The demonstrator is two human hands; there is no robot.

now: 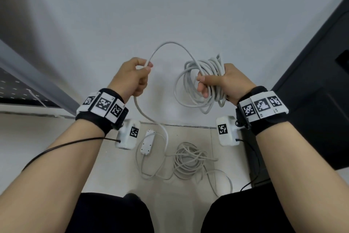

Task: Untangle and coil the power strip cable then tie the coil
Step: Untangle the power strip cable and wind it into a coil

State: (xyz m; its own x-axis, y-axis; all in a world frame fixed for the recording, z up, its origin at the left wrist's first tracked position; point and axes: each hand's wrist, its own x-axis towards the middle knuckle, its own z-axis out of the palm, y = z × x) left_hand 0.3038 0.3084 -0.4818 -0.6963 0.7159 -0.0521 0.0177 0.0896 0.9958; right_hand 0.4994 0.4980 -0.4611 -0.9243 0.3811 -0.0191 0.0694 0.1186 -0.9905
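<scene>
Coiling of power strip cable (164,47), partly done.
Right hand (217,83) clamps finished coil (200,85); left hand (136,76) fingers pinch the feed; tangle (188,161) remains on floor (117,166).

The right hand (217,81) hides where the coil (198,85) is gripped; the tangle (188,161) on the floor is too jumbled to trace.

light: soft, even, dim | shadows: faint | focus: slightly soft | edges: wide-angle bending, darker corners
</scene>
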